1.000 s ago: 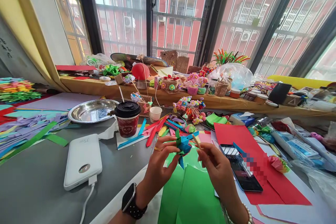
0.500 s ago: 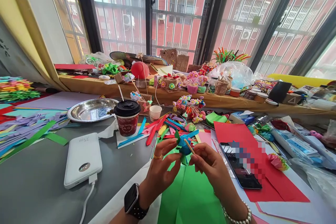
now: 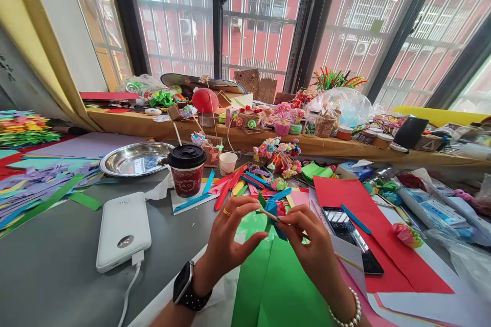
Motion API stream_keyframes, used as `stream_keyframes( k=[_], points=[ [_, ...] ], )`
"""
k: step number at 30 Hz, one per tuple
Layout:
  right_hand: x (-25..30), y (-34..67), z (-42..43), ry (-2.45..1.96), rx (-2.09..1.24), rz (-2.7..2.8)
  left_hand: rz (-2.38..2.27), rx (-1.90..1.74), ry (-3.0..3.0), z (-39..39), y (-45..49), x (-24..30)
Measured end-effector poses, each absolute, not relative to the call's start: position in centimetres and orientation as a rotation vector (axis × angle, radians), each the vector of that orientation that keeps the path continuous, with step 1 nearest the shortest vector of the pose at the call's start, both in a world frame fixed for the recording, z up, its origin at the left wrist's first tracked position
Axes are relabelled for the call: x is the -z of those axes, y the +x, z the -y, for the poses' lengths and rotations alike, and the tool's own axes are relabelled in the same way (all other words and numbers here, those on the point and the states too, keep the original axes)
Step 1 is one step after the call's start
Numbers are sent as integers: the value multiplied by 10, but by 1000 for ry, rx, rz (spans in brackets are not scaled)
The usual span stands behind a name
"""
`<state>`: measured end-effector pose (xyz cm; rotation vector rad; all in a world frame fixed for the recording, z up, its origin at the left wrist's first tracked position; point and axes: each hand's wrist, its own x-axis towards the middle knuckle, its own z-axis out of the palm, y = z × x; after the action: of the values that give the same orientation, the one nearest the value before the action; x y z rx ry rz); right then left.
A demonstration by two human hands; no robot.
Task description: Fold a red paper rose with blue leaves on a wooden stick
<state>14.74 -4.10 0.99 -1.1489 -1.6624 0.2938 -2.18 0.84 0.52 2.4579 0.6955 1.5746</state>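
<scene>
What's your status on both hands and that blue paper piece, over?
Left hand pinching blue folded-paper flower. Right hand gripping thin wooden stick, tip at the flower. Black smartphone close beside right hand.

Craft room probably, paper strips (image 3: 226,186) (flowers (image 3: 278,153) too)

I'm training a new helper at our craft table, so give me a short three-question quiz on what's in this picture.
1. True or false: the white power bank has a cable plugged in.
2. Which of the person's wrists wears the smartwatch? A: left. B: right.
3. What is pinched in the fingers of the right hand?
Key: 1 true; 2 A; 3 a thin wooden stick.
</scene>
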Motion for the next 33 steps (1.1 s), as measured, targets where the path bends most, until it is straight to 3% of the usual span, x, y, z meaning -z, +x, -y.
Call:
stream_keyframes(
  k=[8, 16, 24, 33],
  points=[
    [1, 139, 39, -1132, -169, 1825, -711, -1150, 2488, -11, -29, -17],
    [9, 136, 36, -1101, 26, 1867, -804, -1036, 2536, -10, -33, -24],
    [1, 139, 37, -1221, -437, 1785, -824, -1044, 2570, -14, -27, -15],
    [0, 140, 35, -1314, -596, 1642, -726, -1263, 2694, -11, -22, -10]
  ],
)
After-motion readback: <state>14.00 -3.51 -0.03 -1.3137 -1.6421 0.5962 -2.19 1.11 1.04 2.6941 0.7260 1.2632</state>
